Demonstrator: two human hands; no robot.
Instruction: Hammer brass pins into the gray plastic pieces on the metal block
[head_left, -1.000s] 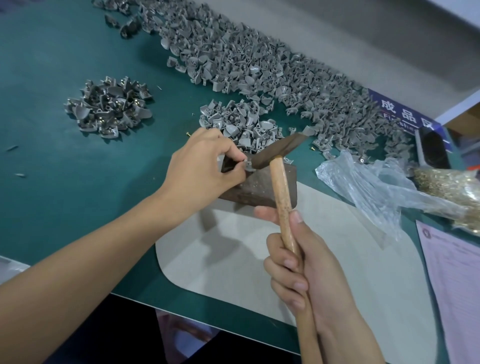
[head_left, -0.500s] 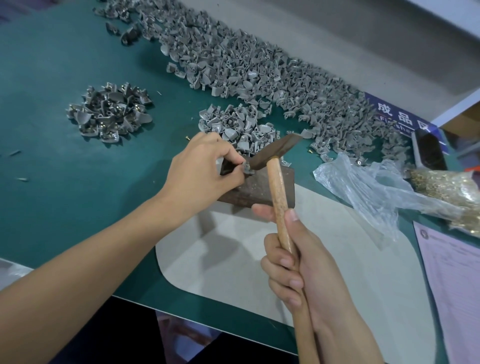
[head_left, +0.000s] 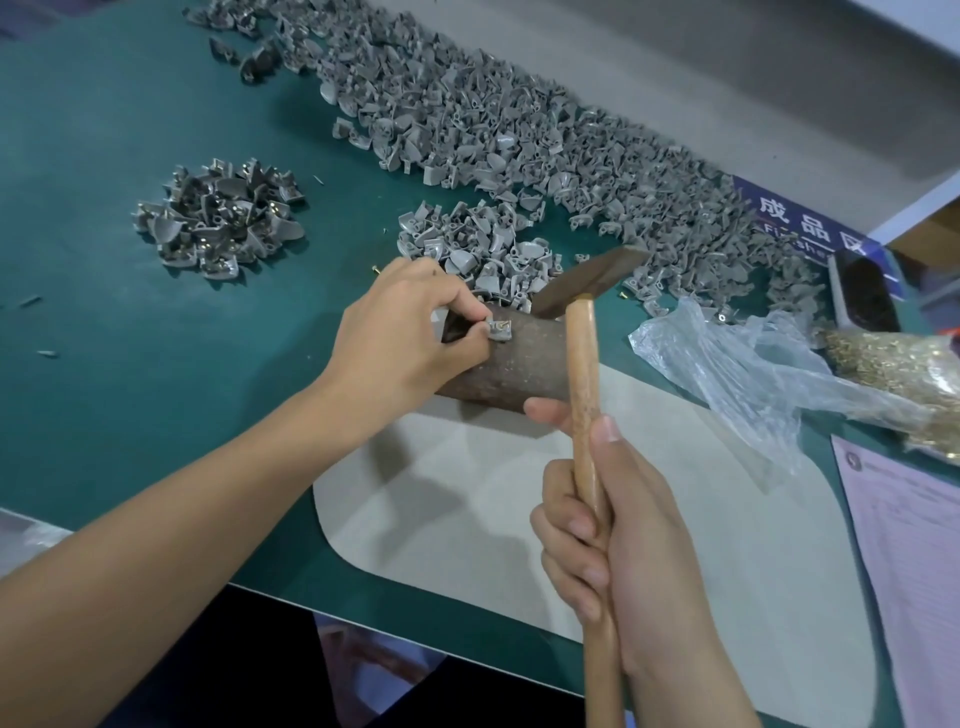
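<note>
Left hand (head_left: 400, 332) pinches the small gray plastic piece (head_left: 500, 331) flat on the rusty metal block (head_left: 514, 364), pin up, steady for the blow. Right hand (head_left: 618, 530) wraps its grip round the smooth wooden handle, and the hammer (head_left: 584, 278) is poised above and behind the piece. Loose gray pieces (head_left: 519, 130) lie heaped on the green desk (head_left: 104, 130); the bagged brass pins (head_left: 893, 364) sit at the right.

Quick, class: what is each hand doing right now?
Left hand: pinches a gray plastic piece on the metal block.
Right hand: grips the hammer.
</note>
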